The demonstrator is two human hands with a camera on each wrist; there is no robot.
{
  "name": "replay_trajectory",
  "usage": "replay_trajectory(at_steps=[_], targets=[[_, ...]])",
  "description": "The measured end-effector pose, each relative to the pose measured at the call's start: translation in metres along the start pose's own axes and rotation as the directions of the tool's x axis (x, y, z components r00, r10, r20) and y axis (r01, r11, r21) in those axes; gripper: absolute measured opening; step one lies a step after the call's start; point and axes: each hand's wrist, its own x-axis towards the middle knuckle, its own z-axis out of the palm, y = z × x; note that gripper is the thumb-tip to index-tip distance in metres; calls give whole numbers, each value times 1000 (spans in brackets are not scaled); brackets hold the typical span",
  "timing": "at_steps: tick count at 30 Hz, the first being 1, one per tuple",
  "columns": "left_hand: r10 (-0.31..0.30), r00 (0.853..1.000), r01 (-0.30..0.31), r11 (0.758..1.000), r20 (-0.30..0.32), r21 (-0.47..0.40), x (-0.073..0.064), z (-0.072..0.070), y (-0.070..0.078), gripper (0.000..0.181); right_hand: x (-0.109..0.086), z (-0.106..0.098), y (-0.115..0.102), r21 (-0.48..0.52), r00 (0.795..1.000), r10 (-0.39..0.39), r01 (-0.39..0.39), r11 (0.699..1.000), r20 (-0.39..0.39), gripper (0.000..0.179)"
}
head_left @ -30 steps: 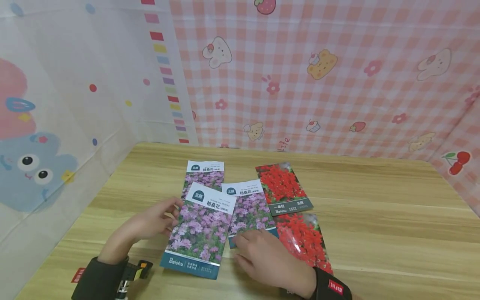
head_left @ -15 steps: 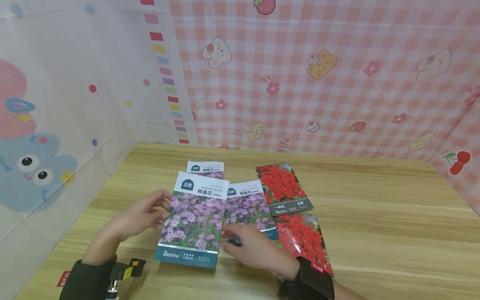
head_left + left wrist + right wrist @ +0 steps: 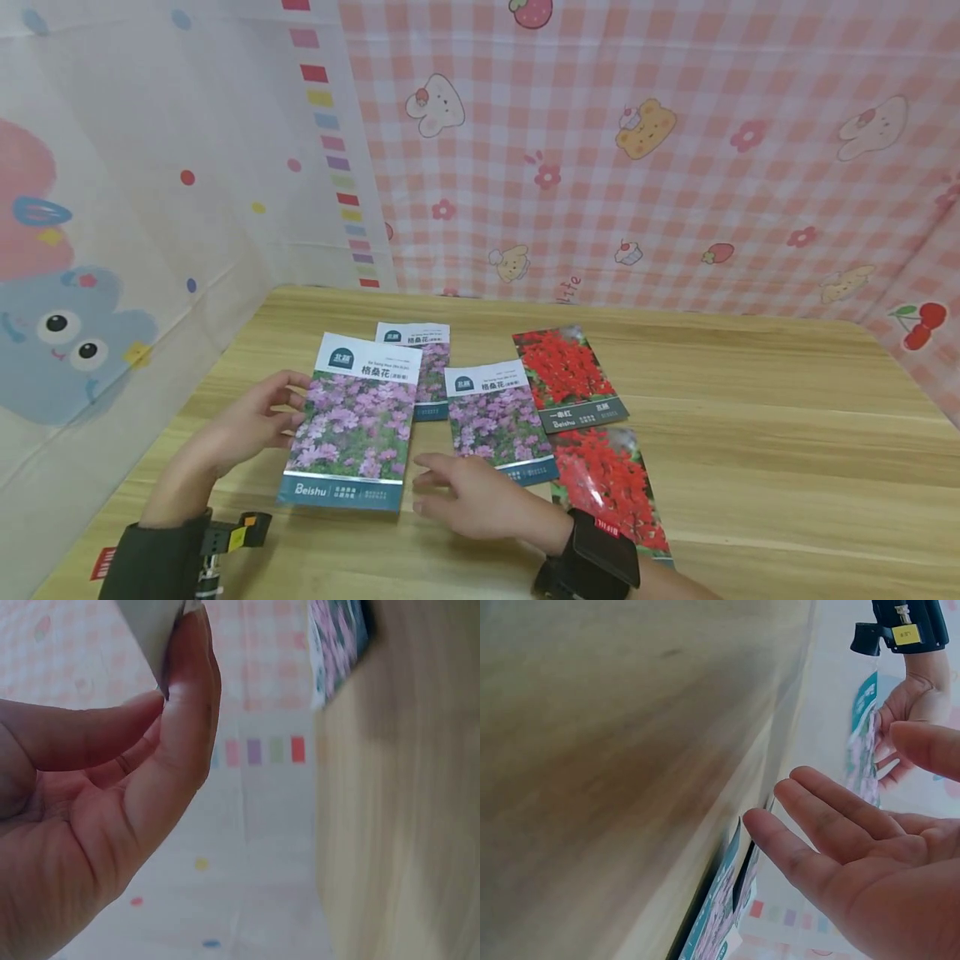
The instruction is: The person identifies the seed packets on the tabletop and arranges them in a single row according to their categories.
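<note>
My left hand point(image 3: 243, 427) pinches the left edge of a seed packet point(image 3: 356, 425) with purple flowers, a white top and a teal bottom band. The packet is raised over the table, its front facing up toward me. In the left wrist view, thumb and fingers point(image 3: 191, 712) meet on the packet's edge point(image 3: 150, 634). Just right of the packet's lower part, my right hand point(image 3: 472, 500) holds nothing, and its fingers point(image 3: 829, 817) look loosely extended in the right wrist view. A second purple packet point(image 3: 433, 379) lies behind the held one, partly covered. A third point(image 3: 498, 421) lies beyond my right hand.
Two seed packets with red flowers lie at right, the upper one point(image 3: 566, 367) and the lower one point(image 3: 607, 479), which my right wrist strap point(image 3: 588, 554) partly hides. Wooden table point(image 3: 765, 467) extends to the right. Printed cloth point(image 3: 675, 192) hangs behind and on both sides.
My left hand has carried the held purple packet left and up, uncovering more of the packets behind it. My right hand has moved left, off the third purple packet.
</note>
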Motion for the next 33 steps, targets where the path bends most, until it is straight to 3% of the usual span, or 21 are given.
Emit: replay_trajectory(at_steps=[5,12,19,24,28,33], targets=[[-48,997,51,998,-56,39,-2,-11,-13,36,-1,1,0,-65,1000,-6,8,998,24,44],[-119,987,131,985,-111,115,-3,-18,-25,40,-1,6,0,-188,991,-115,125,974,63,39],[-178,970,205,964,-163,167,-1,-22,-37,50,-6,12,-6,-335,959,-253,281,900,126,37],[-192,961,237,943,-200,234,-1,-24,-45,55,-7,16,-10,-430,928,-342,372,823,148,36],[-195,953,258,924,-231,284,0,-22,-48,54,-8,19,-13,-482,917,-353,398,780,186,36],[-189,951,265,905,-245,333,2,-20,-51,44,-9,21,-15,-498,904,-339,426,755,259,39]])
